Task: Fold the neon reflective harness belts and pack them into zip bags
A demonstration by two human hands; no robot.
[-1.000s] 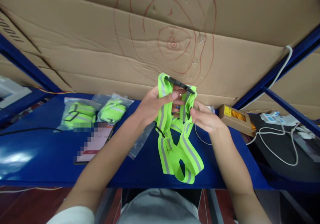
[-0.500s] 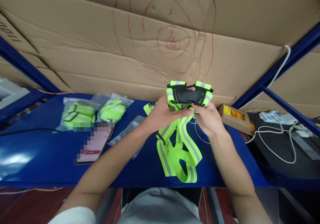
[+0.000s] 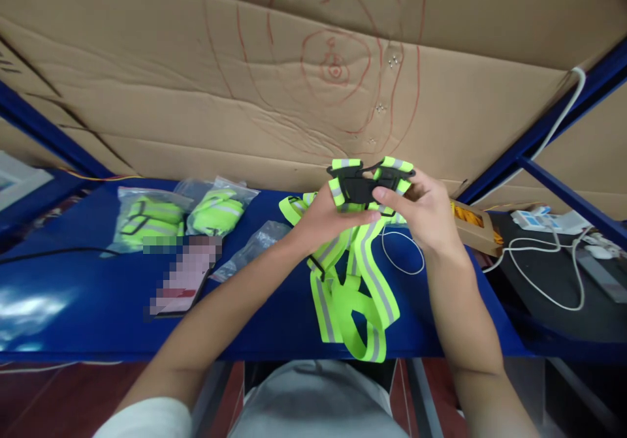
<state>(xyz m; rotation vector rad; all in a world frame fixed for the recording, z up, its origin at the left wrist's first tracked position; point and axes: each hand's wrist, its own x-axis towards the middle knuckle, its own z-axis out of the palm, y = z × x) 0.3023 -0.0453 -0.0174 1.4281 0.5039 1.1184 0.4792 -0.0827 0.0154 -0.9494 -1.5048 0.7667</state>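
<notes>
Neon-yellow reflective straps (image 3: 375, 275) with a grey stripe hang from a black plastic buckle (image 3: 360, 190) and drape onto the blue table. My left hand (image 3: 326, 219) is closed on the buckle's left side, its thumb stretched along beneath. On the other side, my right hand (image 3: 424, 206) grips the buckle, thumb pressed on its front face and fingers behind it, partly hidden. A small black slider (image 3: 316, 268) sits on the strap lower down. The lower straps form a loop near the table's front edge.
Two clear bags with folded neon straps (image 3: 154, 219) (image 3: 218, 211) lie at the left. Near them are a phone (image 3: 183, 275) and a crumpled plastic bag (image 3: 255, 249). A cardboard box (image 3: 475, 229), a power strip (image 3: 548, 221) and white cables are at the right. Cardboard (image 3: 196, 111) stands behind.
My right hand has shifted up and right, its thumb now on the buckle's front. The buckle's two sides look tilted differently. My left hand stays about where it was; the view shifted slightly.
</notes>
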